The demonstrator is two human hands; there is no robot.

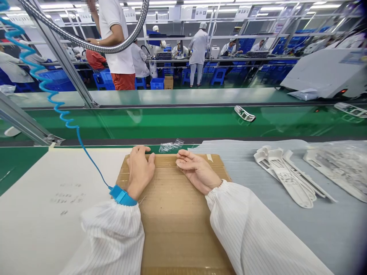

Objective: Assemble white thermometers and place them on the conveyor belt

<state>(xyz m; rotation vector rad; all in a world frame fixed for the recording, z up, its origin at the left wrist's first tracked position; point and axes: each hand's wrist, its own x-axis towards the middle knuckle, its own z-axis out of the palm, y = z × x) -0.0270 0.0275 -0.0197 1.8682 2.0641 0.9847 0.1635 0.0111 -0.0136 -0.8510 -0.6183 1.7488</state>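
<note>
Two hands rest apart, empty: left hand (140,172), right hand (197,172), on brown corrugated cardboard (183,229).
Blue wrist strap (122,195) circles left wrist; white moulded plastic parts (286,175) lie right.

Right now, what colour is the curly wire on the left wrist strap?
The coiled plastic cord is bright blue, best seen in the head view.
</note>
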